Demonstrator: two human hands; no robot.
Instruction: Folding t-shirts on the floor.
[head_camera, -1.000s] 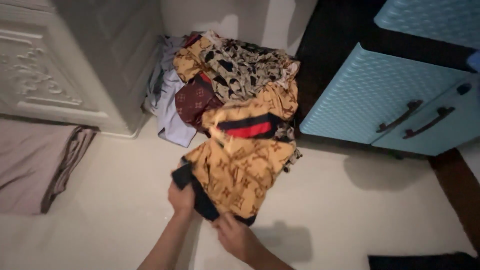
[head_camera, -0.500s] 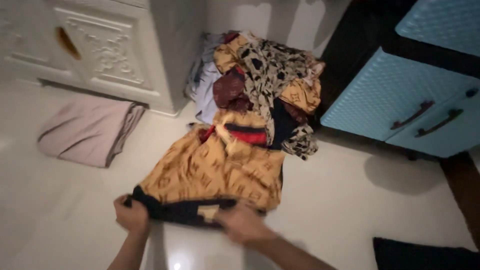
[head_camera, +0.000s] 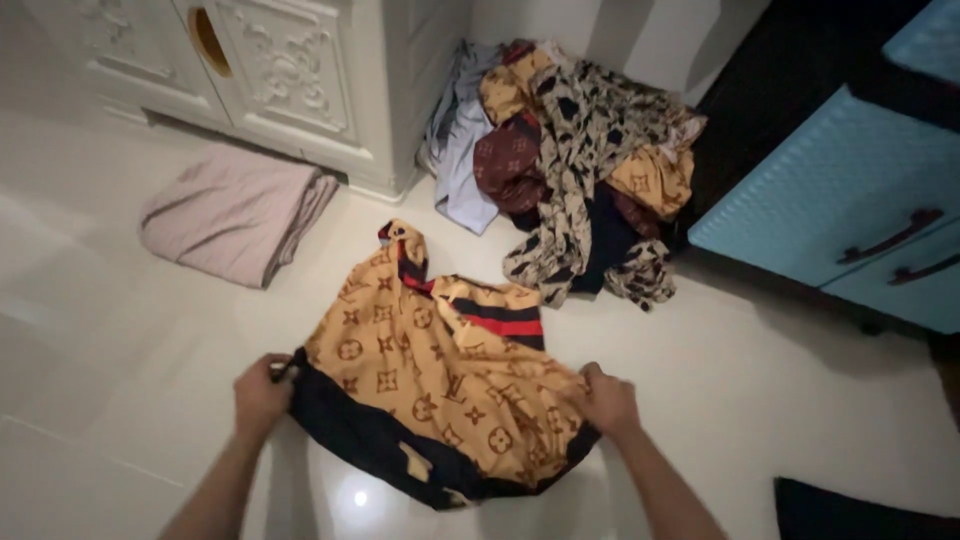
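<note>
The left hand (head_camera: 262, 395) and the right hand (head_camera: 606, 400) each had a clenched grip on an opposite side of the orange patterned garment (head_camera: 440, 370), near its dark hem. It lay spread on the pale floor (head_camera: 780, 400), just in front of a pile of clothes (head_camera: 570, 160). A folded pinkish cloth (head_camera: 230, 210) lay near the white cabinet (head_camera: 300, 70).

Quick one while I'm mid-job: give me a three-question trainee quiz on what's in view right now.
1. True or false: both hands grip the tan patterned garment.
2. What lies folded on the floor beside the white cabinet?
A. pink cloth
B. green towel
C. shoes
3. What stands to the right of the clothes pile?

Key
1. True: the left hand and right hand hold its opposite edges.
2. A, the pink cloth.
3. The blue cabinet.
</note>
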